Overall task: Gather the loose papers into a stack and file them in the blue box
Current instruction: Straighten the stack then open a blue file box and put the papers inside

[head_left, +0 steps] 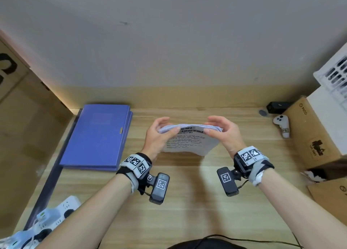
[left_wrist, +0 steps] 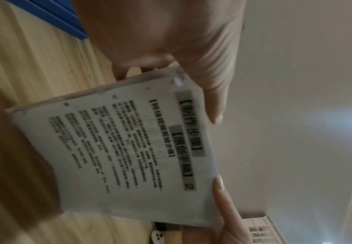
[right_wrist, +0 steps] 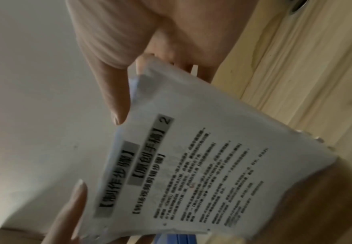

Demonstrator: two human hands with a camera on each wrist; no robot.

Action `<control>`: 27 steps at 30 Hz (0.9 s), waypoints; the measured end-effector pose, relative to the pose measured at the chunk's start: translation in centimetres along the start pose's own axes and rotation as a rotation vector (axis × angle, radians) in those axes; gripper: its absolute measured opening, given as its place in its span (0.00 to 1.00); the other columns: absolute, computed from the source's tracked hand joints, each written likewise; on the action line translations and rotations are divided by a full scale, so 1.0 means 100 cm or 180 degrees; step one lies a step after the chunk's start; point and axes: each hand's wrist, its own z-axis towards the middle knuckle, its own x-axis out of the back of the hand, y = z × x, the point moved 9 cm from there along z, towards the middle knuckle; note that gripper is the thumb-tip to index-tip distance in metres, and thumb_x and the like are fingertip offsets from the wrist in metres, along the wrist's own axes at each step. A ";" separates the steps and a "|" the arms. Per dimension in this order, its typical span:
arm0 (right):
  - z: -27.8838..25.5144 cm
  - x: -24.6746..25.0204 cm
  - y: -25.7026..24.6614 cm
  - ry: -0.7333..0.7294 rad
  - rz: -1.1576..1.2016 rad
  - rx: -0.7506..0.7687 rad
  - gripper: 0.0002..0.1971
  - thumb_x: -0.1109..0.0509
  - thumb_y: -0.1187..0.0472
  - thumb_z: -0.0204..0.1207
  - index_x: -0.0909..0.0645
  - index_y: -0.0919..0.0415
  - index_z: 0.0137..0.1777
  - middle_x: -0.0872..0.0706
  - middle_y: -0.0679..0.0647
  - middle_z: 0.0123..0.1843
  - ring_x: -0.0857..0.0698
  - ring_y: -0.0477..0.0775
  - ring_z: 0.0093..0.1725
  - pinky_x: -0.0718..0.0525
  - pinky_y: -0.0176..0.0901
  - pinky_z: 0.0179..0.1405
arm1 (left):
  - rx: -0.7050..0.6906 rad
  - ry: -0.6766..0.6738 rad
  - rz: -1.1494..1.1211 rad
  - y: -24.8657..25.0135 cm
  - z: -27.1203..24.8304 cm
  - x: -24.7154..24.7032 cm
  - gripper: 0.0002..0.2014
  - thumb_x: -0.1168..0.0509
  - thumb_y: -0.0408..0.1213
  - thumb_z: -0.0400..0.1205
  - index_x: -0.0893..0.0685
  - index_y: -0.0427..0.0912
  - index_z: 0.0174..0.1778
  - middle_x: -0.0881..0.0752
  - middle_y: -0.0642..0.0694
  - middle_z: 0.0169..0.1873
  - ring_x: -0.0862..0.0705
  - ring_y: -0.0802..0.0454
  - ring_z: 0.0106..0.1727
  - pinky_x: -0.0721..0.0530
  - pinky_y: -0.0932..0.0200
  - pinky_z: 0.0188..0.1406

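Note:
A stack of white printed papers (head_left: 189,141) is held tilted just above the wooden desk (head_left: 187,201), its lower edge close to the surface. My left hand (head_left: 167,125) grips the stack's left top corner, thumb in front and fingers behind. My right hand (head_left: 210,125) grips the right top corner the same way. In the left wrist view the left thumb (left_wrist: 212,92) lies on the printed sheet (left_wrist: 118,156); in the right wrist view the right thumb (right_wrist: 114,99) presses the sheet (right_wrist: 202,165). The blue box (head_left: 97,136) lies flat and closed on the desk, left of the hands.
Cardboard boxes (head_left: 311,134) stand at the right, with a white controller (head_left: 282,124) and a small black device (head_left: 277,106) beside them. A white slotted basket (head_left: 334,74) sits above. A white power strip (head_left: 62,209) lies at lower left, cardboard (head_left: 24,126) beyond it.

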 end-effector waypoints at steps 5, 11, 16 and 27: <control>0.005 -0.003 0.016 0.0104 -0.0087 -0.0061 0.15 0.17 0.65 0.65 0.12 0.59 0.52 0.10 0.51 0.43 0.15 0.36 0.37 0.21 0.25 0.37 | 0.0053 0.0338 -0.0127 -0.004 0.005 -0.009 0.16 0.26 0.49 0.78 0.12 0.40 0.52 0.08 0.43 0.49 0.11 0.48 0.51 0.14 0.58 0.47; 0.011 0.003 0.011 0.0126 -0.0113 -0.0010 0.11 0.17 0.60 0.67 0.10 0.59 0.48 0.09 0.49 0.41 0.15 0.37 0.36 0.20 0.27 0.36 | -0.0015 0.0456 0.0019 -0.004 0.018 -0.007 0.15 0.30 0.48 0.81 0.12 0.37 0.47 0.10 0.45 0.43 0.12 0.47 0.49 0.16 0.55 0.52; 0.017 0.008 0.011 0.0315 -0.0143 -0.0073 0.08 0.26 0.49 0.76 0.11 0.52 0.43 0.11 0.47 0.39 0.18 0.42 0.37 0.23 0.34 0.42 | 0.0015 0.0552 -0.0060 -0.003 0.026 -0.004 0.16 0.33 0.48 0.83 0.12 0.37 0.47 0.12 0.48 0.40 0.15 0.54 0.45 0.21 0.62 0.45; 0.031 0.008 0.013 0.0398 0.0353 -0.0328 0.23 0.41 0.49 0.85 0.13 0.68 0.52 0.08 0.52 0.48 0.11 0.42 0.45 0.17 0.27 0.44 | 0.0005 0.0492 -0.0115 0.006 0.038 -0.016 0.18 0.32 0.48 0.83 0.13 0.33 0.49 0.11 0.46 0.39 0.13 0.58 0.38 0.18 0.70 0.37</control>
